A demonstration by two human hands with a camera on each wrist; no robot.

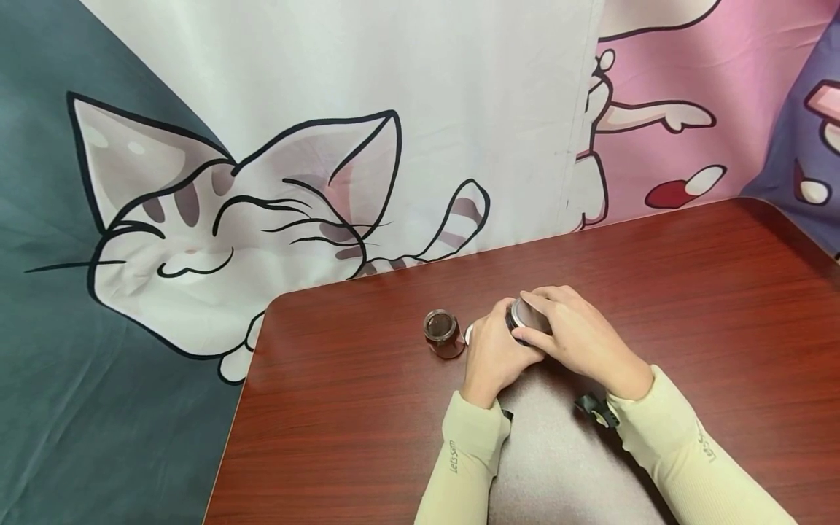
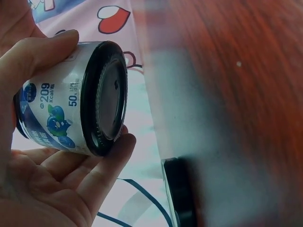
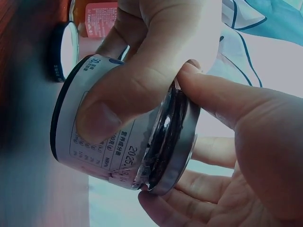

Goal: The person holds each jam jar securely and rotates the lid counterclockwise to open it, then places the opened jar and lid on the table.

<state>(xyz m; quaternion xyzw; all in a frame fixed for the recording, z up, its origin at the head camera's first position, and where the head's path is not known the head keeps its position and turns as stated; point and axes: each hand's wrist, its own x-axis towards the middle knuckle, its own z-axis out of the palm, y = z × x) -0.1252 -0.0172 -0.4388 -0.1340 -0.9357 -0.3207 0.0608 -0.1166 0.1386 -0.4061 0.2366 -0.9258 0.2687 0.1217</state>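
Observation:
A blueberry-labelled jar (image 2: 61,104) with a dark base is held off the table, tilted, between both hands. My left hand (image 1: 495,354) grips its body, with the thumb across the label in the right wrist view. The fingers of my right hand (image 1: 580,335) are around the rim of its silvery lid (image 3: 179,146). The lid sits on the jar. Left of the hands, a glass jar (image 1: 442,335) with dark contents stands upright with its mouth uncovered. Beside it is a loose lid (image 3: 64,52), black-edged and white inside, partly hidden by my left hand in the head view.
The reddish-brown wooden table (image 1: 341,408) spreads around the hands, with its left edge and far edge visible. A cloth backdrop (image 1: 459,87) with cartoon animals hangs behind it. A red label (image 3: 100,19) shows on the glass jar.

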